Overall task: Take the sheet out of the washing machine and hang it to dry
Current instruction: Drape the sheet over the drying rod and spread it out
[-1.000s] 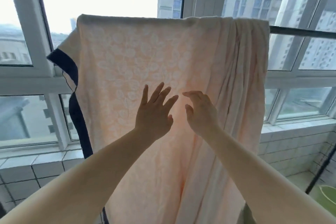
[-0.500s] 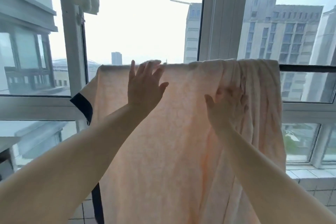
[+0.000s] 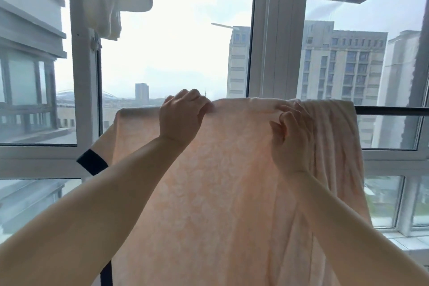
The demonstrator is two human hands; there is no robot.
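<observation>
The peach sheet (image 3: pixel 220 193) hangs over the dark rail (image 3: pixel 392 111) by the window. The left hand (image 3: pixel 182 117) grips its top fold; the right hand (image 3: pixel 291 137) seems to pinch it nearby.

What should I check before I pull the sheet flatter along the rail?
1. Sheet draped over the rail: ok.
2. Left hand grips the top edge: ok.
3. Right hand pinches the top edge: ok.
4. Right part of the sheet spread out: not ok, it hangs bunched in folds.
5. Free rail to the right: ok.
6. Equal length hanging behind the rail: cannot tell.
</observation>
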